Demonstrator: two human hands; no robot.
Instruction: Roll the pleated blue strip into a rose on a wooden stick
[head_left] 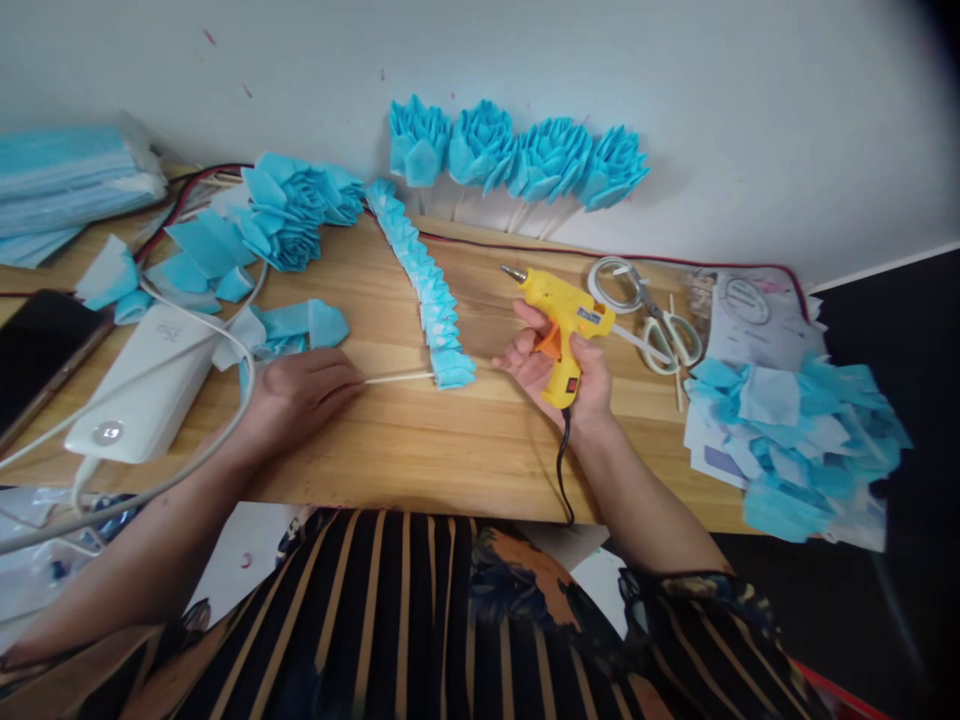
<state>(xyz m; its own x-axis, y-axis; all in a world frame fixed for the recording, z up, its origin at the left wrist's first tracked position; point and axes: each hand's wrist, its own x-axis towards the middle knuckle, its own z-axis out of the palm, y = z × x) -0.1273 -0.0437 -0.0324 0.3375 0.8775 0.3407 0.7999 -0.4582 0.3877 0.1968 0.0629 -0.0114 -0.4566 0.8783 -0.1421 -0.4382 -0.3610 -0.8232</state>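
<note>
My left hand (304, 395) rests on the wooden table, its fingers closed on one end of a thin wooden stick (397, 379). The stick's other end meets the near end of a long pleated blue strip (420, 275), which runs back across the tabletop. In my right hand (589, 385) is a yellow hot glue gun (566, 305), with its metal nozzle pointing up and left. A white glue stick juts from its back, and its black cord hangs over the table's front edge. My right fingers lie beside its orange trigger.
Several blue flowers on sticks (480, 150) lean against the wall. More flowers (289, 205) lie at the back left, near blue scraps. A power bank (146, 380) with cables and a phone (45, 350) are at left. Scissors (667, 335), tape (615, 284) and cut pieces (810, 430) are at right.
</note>
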